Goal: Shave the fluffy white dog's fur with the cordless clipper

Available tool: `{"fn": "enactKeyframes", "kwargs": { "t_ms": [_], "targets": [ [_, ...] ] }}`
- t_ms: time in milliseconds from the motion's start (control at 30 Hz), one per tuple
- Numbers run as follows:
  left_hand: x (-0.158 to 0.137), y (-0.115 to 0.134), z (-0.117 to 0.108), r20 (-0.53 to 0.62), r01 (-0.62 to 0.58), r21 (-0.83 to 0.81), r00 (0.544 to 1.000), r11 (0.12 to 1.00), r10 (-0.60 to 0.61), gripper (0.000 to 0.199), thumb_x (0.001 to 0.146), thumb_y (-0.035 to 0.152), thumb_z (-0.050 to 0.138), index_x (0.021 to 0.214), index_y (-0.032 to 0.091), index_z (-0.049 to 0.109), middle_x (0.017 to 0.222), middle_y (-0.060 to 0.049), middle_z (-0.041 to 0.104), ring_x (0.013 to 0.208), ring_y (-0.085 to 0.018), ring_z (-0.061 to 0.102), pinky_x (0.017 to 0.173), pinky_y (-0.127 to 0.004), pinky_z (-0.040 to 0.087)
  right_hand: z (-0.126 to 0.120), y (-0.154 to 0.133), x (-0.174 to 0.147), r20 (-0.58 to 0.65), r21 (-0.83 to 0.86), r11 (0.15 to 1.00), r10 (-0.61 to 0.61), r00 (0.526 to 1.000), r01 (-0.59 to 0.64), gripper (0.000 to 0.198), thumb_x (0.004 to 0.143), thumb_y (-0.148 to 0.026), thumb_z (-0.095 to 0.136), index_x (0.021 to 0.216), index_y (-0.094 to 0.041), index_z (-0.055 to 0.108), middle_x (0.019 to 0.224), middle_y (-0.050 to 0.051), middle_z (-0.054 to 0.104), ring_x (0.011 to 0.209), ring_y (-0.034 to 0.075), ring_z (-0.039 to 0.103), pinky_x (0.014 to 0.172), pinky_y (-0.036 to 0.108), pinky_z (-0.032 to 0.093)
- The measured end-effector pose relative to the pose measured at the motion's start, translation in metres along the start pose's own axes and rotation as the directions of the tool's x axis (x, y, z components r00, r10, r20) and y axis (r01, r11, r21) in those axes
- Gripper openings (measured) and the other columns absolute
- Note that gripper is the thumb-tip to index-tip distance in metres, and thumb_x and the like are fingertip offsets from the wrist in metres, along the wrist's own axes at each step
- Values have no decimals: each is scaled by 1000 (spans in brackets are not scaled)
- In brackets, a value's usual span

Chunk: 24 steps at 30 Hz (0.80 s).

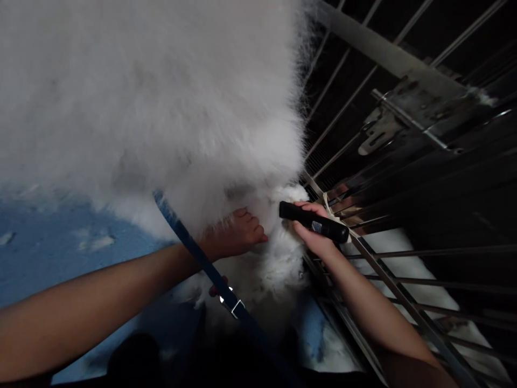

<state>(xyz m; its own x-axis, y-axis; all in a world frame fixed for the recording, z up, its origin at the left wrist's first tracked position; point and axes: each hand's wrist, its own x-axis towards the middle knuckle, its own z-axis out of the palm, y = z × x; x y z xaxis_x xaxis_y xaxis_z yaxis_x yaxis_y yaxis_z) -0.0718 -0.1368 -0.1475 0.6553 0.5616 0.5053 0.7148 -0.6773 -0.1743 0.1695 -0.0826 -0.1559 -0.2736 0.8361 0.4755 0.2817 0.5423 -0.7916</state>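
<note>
Black clipper [319, 222] is in the right hand [313, 231], at the lower right edge of the animal's white fur [202, 118]. Right fingers are clamped round the body: thumb on the near side, the others on the far side. Head end sticks out past the fingers to the left, toward the fur; rounded butt end sits past the palm, to the right. Shot is dim and blurry, so probably close to the coat, but can't confirm contact.

Left hand [246, 231] is just left of the clipper head, against the fur, fingers curled. Can't tell whether they pinch any hair.

Markings: 1 small pale label [317, 227] on the clipper body, print too small to read.

Around it: 1 blue strap [177, 226] runs from the fur down across the left wrist, between camera and arm, partly blocking the view of it. Metal buckle [232, 303] on it below the wrist. Loose white tufts [97, 243] on the blue surface [32, 269] at left.

Right side: metal cage bars [399, 291] close beside the right hand and forearm, tight on that side. Latch [388, 124] higher up, white sheet [404, 264] behind the bars.
</note>
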Motion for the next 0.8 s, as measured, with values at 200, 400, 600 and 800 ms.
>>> {"fn": "enactKeyframes", "kwargs": {
  "t_ms": [200,400,600,800],
  "targets": [
    [-2,0,-2,-10,4,10,1000,1000,-4,39,100,31,50,65,19,61,60,1,58,59,-16,48,66,-32,32,-6,-11,-7,89,30,999,-43,995,40,30,79,-23,72,104,-27,56,115,7,70,110,23,69,98,47,55],
    [-1,-1,0,37,-2,10,999,1000,1,40,100,33,50,65,18,61,61,0,59,59,-16,49,67,-33,33,-3,-5,-8,60,18,1000,-3,998,2,28,77,-21,72,101,-27,57,113,6,71,107,23,70,99,47,54],
    [-1,-2,-4,-24,-22,-8,999,1000,21,39,100,31,50,65,19,61,60,1,58,57,-16,50,63,-33,34,-11,-13,-5,170,48,998,42,985,-50,30,77,-23,73,102,-28,58,118,6,71,112,24,68,102,47,52],
    [-2,-3,-5,2,-33,17,999,999,33,42,102,30,45,65,19,62,60,1,59,58,-15,50,64,-32,36,-10,3,-1,127,35,990,128,984,-134,29,76,-25,73,101,-26,58,117,8,70,112,25,68,103,50,50]
  ]
}}
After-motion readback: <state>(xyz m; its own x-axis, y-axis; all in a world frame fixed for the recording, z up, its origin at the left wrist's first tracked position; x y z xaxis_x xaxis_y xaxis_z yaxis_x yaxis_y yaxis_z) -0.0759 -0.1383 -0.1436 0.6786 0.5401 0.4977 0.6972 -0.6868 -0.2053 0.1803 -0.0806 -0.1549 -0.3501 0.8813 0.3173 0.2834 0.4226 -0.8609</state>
